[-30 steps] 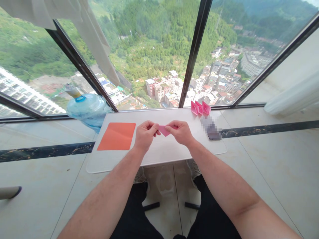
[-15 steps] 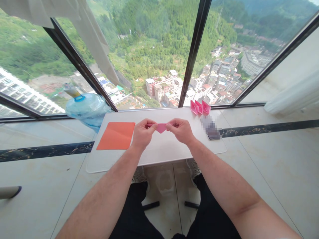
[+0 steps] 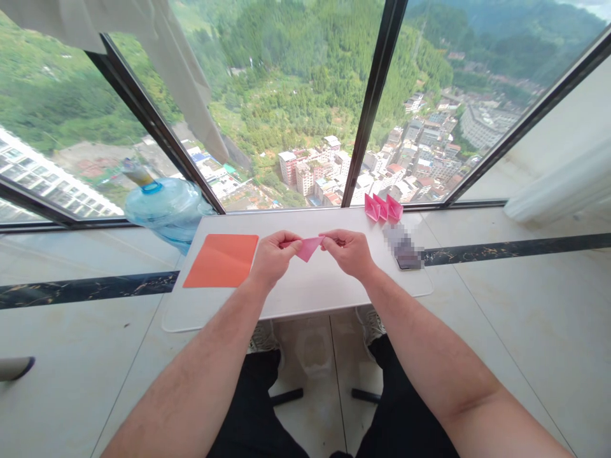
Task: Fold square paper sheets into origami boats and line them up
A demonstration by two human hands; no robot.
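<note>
A small pink sheet of folded paper [image 3: 309, 249] is stretched between my two hands above the white table. My left hand [image 3: 275, 256] pinches its left end between thumb and fingers. At the upper right corner, my right hand [image 3: 348, 249] grips the paper with its fingertips. A pointed part of the paper hangs downward between them, and my fingers hide both ends. Three pink folded paper pieces [image 3: 383, 207] stand in a row at the table's far right. To the left of my left hand lies a stack of orange paper [image 3: 222, 261].
The low white table [image 3: 305, 298] stands against tall windows. A blurred-out dark object [image 3: 407, 249] lies near its right edge. Beyond the left end is a large blue water bottle [image 3: 165, 207]. My shoes [image 3: 263, 337] rest on the tiled floor beneath the near edge.
The pink paper has tilted, its right end now higher and more of its face showing. My right fingers have shifted to its corner. Both hands keep nearly the same place.
</note>
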